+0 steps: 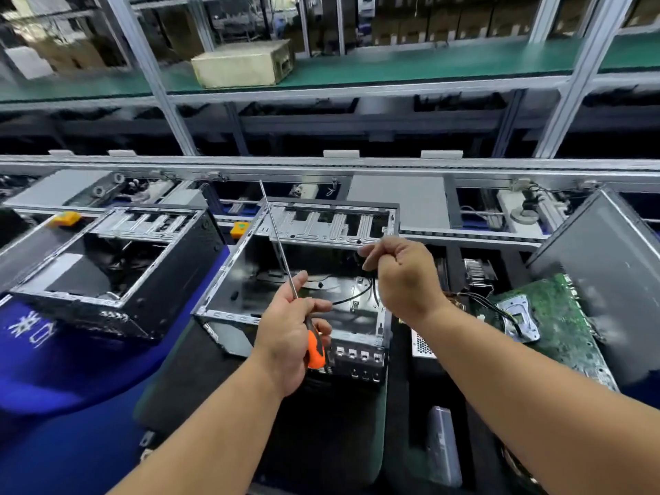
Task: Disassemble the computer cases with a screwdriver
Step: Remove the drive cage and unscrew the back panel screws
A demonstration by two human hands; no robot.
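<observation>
- open computer case [303,273], centre of frame, lay with its side panel off; a second opened case [118,259] sat at centre left.
- left hand [289,337] grasped the orange-handled screwdriver [316,348], shaft pointing to the upper centre.
- right hand [400,273] pinched a black cable [371,280] above the case.
- risk, as judged: tugging might snag the cable; the idle shaft could slip or scrape the case.

An electronics factory's disassembly line.
Opened computer cases [300,276] sit along a conveyor line [321,162] framed in aluminium, beside a stripped circuit board [557,316]; green-matted shelving [393,71] and stacked cartons [446,23] fill the background.
</observation>
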